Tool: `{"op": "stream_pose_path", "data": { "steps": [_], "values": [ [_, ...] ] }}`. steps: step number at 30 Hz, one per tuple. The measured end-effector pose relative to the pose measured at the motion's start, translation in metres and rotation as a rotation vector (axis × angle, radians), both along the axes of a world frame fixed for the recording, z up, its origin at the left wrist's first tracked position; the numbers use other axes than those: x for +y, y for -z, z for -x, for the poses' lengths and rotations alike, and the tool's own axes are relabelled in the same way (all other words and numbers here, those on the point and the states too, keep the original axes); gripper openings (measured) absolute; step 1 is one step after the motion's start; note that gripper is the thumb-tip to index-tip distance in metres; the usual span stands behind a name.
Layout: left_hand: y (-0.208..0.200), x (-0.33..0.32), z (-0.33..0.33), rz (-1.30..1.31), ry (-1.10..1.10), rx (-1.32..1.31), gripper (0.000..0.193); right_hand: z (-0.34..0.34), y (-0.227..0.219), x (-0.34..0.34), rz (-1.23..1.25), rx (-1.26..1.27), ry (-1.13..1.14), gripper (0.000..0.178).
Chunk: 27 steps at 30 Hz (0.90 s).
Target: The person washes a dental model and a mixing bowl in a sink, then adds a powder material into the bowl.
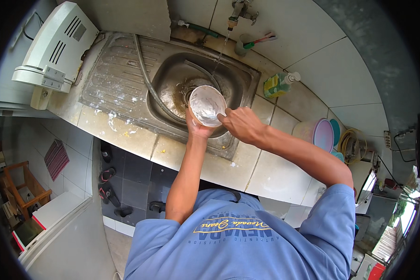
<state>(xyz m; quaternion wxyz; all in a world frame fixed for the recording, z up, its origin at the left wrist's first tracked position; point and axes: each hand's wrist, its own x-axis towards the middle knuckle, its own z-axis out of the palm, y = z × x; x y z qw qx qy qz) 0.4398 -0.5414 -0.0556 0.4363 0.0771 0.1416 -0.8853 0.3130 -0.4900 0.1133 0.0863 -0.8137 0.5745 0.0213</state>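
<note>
Over the sink basin (pixel 238 88), my left hand (pixel 197 127) grips a round bowl (pixel 206 103) from below, tilted so that its inside shows. White paste is smeared over the bowl's inner wall and bottom. At the bowl's right rim, my right hand (pixel 242 124) is closed, its fingertips reaching just inside. Whatever those fingers hold, if anything, is hidden by the hand and the white smear. A thin stream of water runs from the tap (pixel 234 22) into the basin behind the bowl.
A grey hose (pixel 145 70) curves across the drainboard (pixel 121 63) into the basin. Behind the sink stand a cup with toothbrushes (pixel 261 40) and a green pump bottle (pixel 278 85). A pink tub (pixel 323 134) sits farther right, a white appliance (pixel 56 51) at the left.
</note>
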Motion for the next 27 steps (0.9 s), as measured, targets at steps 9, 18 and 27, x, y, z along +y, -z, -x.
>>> {"op": "stream_pose_path", "data": {
  "steps": [9, 18, 27],
  "values": [
    [-0.049, -0.009, -0.021, 0.056, 0.401, -0.152, 0.056, 0.014, -0.048, -0.07, 0.182, 0.316, -0.416, 0.013],
    [-0.039, -0.014, -0.012, -0.036, 0.135, 0.093, 0.044, 0.02, -0.04, 0.0, -0.239, -0.11, 0.223, 0.021],
    [-0.039, -0.025, -0.015, 0.052, 0.224, 0.086, 0.04, 0.003, -0.038, 0.005, 0.085, 0.126, 0.077, 0.047]
  ]
}}
